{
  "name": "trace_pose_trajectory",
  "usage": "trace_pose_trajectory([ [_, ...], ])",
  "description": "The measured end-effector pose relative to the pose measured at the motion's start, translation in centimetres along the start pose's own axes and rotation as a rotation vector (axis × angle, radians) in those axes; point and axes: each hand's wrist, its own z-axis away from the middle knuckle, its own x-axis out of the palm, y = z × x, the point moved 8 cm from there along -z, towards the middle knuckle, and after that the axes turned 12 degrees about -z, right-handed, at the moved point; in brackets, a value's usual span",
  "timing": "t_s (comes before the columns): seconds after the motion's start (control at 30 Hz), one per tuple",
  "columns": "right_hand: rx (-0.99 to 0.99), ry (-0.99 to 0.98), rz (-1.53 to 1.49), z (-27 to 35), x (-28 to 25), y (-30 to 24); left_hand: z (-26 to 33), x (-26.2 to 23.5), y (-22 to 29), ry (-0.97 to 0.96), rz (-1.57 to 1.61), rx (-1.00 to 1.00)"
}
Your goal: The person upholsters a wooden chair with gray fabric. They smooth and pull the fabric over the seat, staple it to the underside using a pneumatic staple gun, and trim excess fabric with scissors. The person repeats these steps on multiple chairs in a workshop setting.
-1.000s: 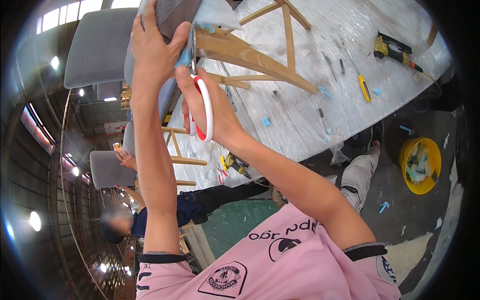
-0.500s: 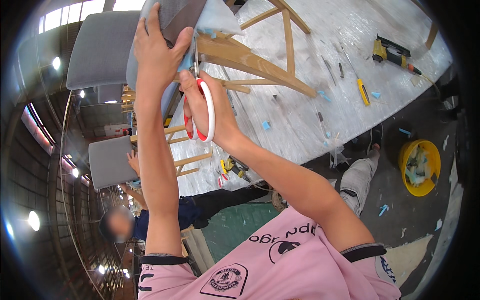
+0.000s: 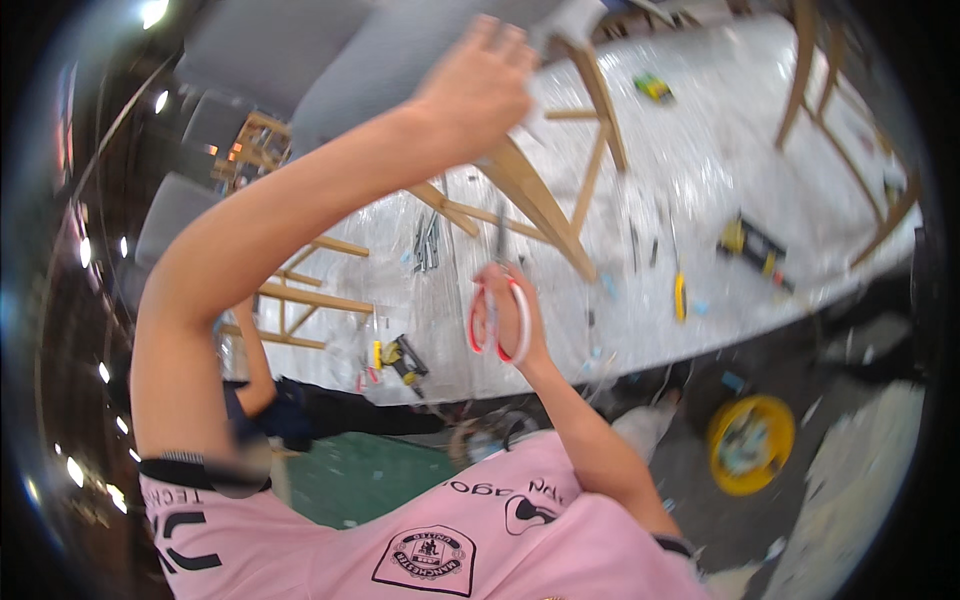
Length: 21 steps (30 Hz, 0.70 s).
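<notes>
Film (image 3: pixel 730 120) covers tabletop (image 3: pixel 650 215); floor (image 3: pixel 685 435) littered; right fingers (image 3: pixel 492 273) grip scissors (image 3: pixel 524 320); left fingers' (image 3: pixel 512 46) hold unclear.

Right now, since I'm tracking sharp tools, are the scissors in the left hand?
No, the right hand grips the scissors.

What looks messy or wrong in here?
A blue scrap lies on the dark floor just outside the yellow bucket. That looks out of place, because pale scraps are inside the bucket. Nothing looks clearly broken, though the picture is blurry.
</notes>
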Motion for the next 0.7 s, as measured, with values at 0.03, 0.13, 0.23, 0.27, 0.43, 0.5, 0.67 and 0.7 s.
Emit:
trace_pose_trajectory([
  [0.03,-0.015,0.05,0.051,0.0,-1.4,-0.8,-1.1,-0.1,-0.1,0.019,-0.014,-0.012],
  [0.13,-0.069,0.118,0.244,1.2,-8.0,-1.7,-1.6,-1.3,0.7,-0.033,-0.051,0.058],
  [0.23,0.043,0.312,0.241,5.1,-16.7,-1.5,0.1,-1.8,0.2,0.252,0.099,-0.108],
  [0.27,0.101,0.379,0.201,6.7,-18.3,-1.5,0.1,-1.8,0.6,0.276,0.36,-0.131],
  [0.43,0.199,0.624,0.466,14.8,-30.2,-2.9,4.2,-2.4,12.7,0.691,1.055,-0.663],
  [0.5,0.21,0.532,0.632,18.1,-30.5,-3.2,6.9,2.5,26.4,0.504,1.509,-0.808],
  [0.67,0.416,0.728,0.896,22.3,-38.9,-3.8,36.3,7.6,60.2,-1.328,1.966,-1.053],
  [0.7,0.448,0.675,0.898,21.3,-38.2,-3.3,45.5,5.2,66.7,-1.607,1.896,-1.195],
])
